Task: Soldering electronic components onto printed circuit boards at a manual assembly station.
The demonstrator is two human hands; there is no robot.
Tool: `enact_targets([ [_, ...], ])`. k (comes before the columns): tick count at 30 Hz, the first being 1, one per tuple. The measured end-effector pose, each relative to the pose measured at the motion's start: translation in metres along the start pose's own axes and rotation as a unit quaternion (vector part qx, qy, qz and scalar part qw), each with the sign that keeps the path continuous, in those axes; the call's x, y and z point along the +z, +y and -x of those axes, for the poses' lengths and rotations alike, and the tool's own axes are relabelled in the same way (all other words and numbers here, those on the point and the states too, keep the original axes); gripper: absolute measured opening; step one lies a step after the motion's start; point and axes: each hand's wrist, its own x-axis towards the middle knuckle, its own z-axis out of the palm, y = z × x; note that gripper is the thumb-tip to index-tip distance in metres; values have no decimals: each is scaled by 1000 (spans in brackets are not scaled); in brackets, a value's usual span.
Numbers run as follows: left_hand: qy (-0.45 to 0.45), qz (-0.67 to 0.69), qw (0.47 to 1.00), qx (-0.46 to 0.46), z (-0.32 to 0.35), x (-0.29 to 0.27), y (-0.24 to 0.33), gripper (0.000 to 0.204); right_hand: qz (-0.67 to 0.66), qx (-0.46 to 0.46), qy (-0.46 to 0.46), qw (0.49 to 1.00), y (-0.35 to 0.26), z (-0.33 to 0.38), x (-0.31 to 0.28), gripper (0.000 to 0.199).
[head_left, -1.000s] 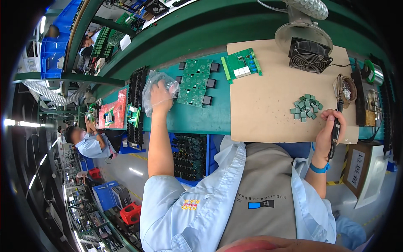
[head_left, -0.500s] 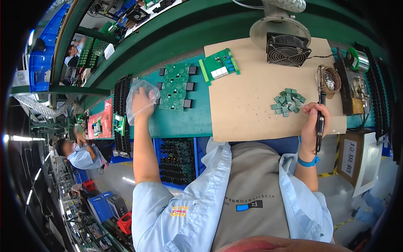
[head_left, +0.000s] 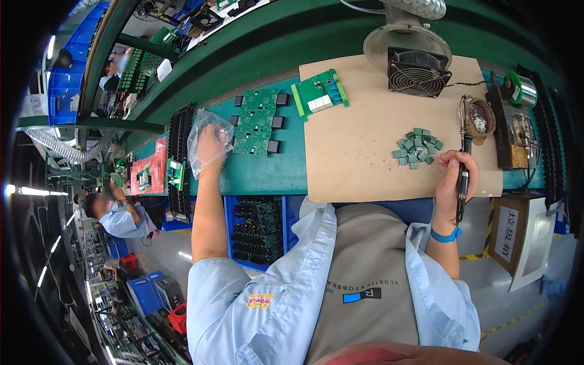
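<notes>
My left hand (head_left: 211, 145) reaches into a clear plastic bag (head_left: 198, 159) at the left of the bench, its fingers curled; what lies between them is hidden by the hand and the crinkled film. Beside the bag lies a green circuit board panel (head_left: 254, 121) with black square parts along both sides. On the right, my right hand (head_left: 456, 176) is closed around a dark soldering iron (head_left: 463, 176), held upright. To the left of that hand, small green square pieces (head_left: 415, 147) lie in a loose pile on brown cardboard (head_left: 359, 173).
A green board with white relays (head_left: 320, 96) lies at the cardboard's far edge. Behind stands a black fan (head_left: 417, 72). A dish of solder scraps (head_left: 480, 120) and a solder spool (head_left: 522, 89) are at right. A blue bin of boards (head_left: 255, 228) sits below the bench; a co-worker (head_left: 121, 216) works far left.
My left hand has shifted slightly within the bag, its fingers more curled, and the bag has crumpled toward the board panel. The right hand and soldering iron stay nearly still.
</notes>
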Motion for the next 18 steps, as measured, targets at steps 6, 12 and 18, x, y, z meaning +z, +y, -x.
enact_targets([
  [6, -2, -50, 999, -7, 10, -3, 4, 24, 1, -5, -2, 1000, 1, 0, -2, 15],
  [12, -10, -7, 999, -37, 3, -12, 9, 29, -14, 1, -1, 1000, 2, 0, 2, 15],
  [18, 4, -13, 999, -39, -12, -25, -9, 35, -21, 5, -3, 1000, 3, -1, 2, 15],
])
